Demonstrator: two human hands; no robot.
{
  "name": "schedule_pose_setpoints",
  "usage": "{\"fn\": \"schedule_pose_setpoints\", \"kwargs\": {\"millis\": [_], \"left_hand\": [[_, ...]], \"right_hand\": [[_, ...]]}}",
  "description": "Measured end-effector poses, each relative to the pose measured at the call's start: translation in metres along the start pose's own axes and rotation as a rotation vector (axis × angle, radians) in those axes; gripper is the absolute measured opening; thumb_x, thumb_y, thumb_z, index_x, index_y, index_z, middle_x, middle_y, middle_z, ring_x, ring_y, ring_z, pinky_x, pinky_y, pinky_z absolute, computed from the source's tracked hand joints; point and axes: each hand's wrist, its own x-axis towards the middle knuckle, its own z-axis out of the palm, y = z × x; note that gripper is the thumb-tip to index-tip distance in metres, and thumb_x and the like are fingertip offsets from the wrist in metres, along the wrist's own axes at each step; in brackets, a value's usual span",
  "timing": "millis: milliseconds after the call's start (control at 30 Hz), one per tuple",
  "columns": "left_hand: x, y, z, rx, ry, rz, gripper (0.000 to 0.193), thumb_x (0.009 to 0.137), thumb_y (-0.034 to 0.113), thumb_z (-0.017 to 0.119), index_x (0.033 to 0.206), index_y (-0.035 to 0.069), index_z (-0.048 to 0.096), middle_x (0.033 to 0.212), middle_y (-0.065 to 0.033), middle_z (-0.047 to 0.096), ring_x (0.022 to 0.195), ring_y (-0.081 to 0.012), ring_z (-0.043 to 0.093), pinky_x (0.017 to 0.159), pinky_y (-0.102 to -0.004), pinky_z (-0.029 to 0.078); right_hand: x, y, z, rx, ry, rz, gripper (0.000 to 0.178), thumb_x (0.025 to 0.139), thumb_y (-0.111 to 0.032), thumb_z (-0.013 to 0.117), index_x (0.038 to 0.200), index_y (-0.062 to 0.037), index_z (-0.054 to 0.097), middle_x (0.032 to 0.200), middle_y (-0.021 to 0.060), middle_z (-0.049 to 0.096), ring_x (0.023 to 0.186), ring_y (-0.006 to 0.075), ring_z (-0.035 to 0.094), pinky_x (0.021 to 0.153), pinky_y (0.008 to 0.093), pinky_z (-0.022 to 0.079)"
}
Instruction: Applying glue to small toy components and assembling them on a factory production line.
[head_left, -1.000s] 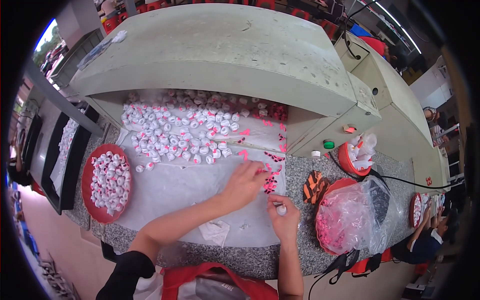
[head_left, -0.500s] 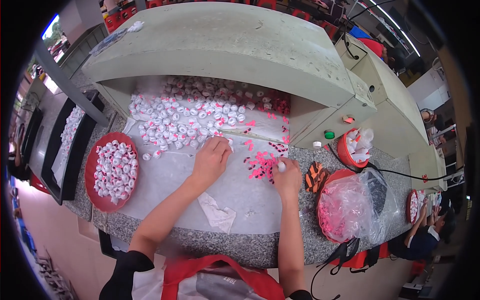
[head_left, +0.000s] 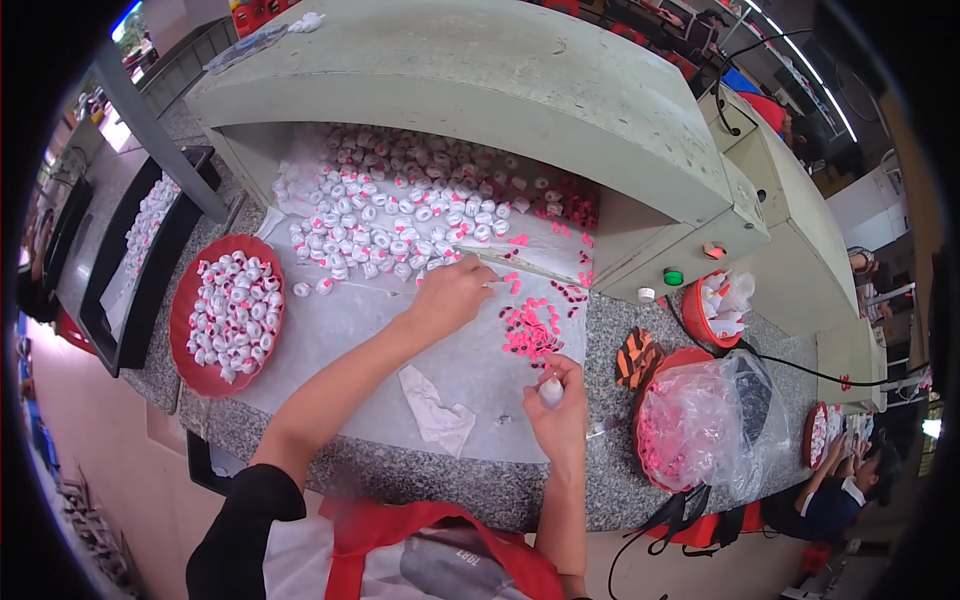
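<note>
My right hand (head_left: pixel 560 412) is closed around a small white squeeze bottle (head_left: pixel 551 392), just on the near side of a scattered pile of small pink pieces (head_left: pixel 530 328), some with dark parts. My left hand (head_left: pixel 452 296) reaches to the front of a large heap of small white round pieces with pink bits (head_left: pixel 400 215). Its fingertips are pinched together beside some loose pink pieces; whatever they hold is too small to name. Both hands are over a pale sheet (head_left: pixel 345 340) covering the worktop. A crumpled white cloth (head_left: pixel 437 415) lies between my forearms.
A grey-green metal hood (head_left: pixel 450 80) arches over the heap. At left stand a red bowl (head_left: pixel 180 350) of white pieces and a black tray (head_left: pixel 95 310). To the right are an orange-black striped piece (head_left: pixel 637 357), a red cup (head_left: pixel 697 322) and a plastic-covered red bowl (head_left: pixel 640 440).
My right hand has drawn back toward me from the pink pile, with the bottle still in it. My left hand has shifted right, toward the loose pink pieces. The whole view has tilted slightly.
</note>
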Motion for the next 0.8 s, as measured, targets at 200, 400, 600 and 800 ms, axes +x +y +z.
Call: {"fn": "schedule_pose_setpoints", "kwargs": {"millis": [200,400,600,800], "left_hand": [[-0.067,0.028,-0.036,-1.997,-0.041,-0.645,0.038,0.083,0.01,0.055,0.118,0.0,0.044,0.101,-0.0134,0.058,0.078,-0.0158,0.061,0.065,-0.0229,0.051],[-0.083,0.051,-0.058,-1.855,-0.06,-0.425,0.045,0.083,0.005,0.053,0.125,-0.001,0.038,0.102,-0.0161,0.057,0.085,-0.018,0.06,0.076,-0.023,0.05],[-0.086,0.061,-0.052,-1.846,-0.031,-0.425,0.041,0.079,0.0,0.058,0.118,-0.002,0.046,0.101,-0.0144,0.058,0.089,-0.0205,0.06,0.076,-0.0264,0.05],[-0.087,0.075,-0.06,-1.356,0.187,-0.311,0.037,0.077,-0.006,0.056,0.113,-0.004,0.049,0.097,-0.0133,0.06,0.089,-0.0185,0.059,0.079,-0.0264,0.047]], "right_hand": [[0.003,-0.029,0.016,0.593,-0.183,-0.114,0.044,0.071,0.009,0.059,0.109,-0.0038,0.038,0.086,0.0086,0.054,0.08,0.0153,0.055,0.074,0.0267,0.044],[-0.012,-0.047,0.0,0.669,-0.02,-0.028,0.035,0.073,-0.002,0.059,0.104,-0.0001,0.043,0.085,0.0117,0.057,0.065,0.0145,0.054,0.056,0.0231,0.045],[-0.036,-0.066,0.007,0.542,0.23,-0.198,0.032,0.071,-0.015,0.062,0.096,0.0018,0.051,0.084,0.0068,0.054,0.068,0.0114,0.05,0.061,0.0218,0.042],[-0.044,-0.072,0.004,0.357,0.275,-0.373,0.032,0.069,-0.015,0.064,0.093,0.0022,0.052,0.088,0.0064,0.054,0.074,0.011,0.051,0.069,0.0226,0.041]]}}
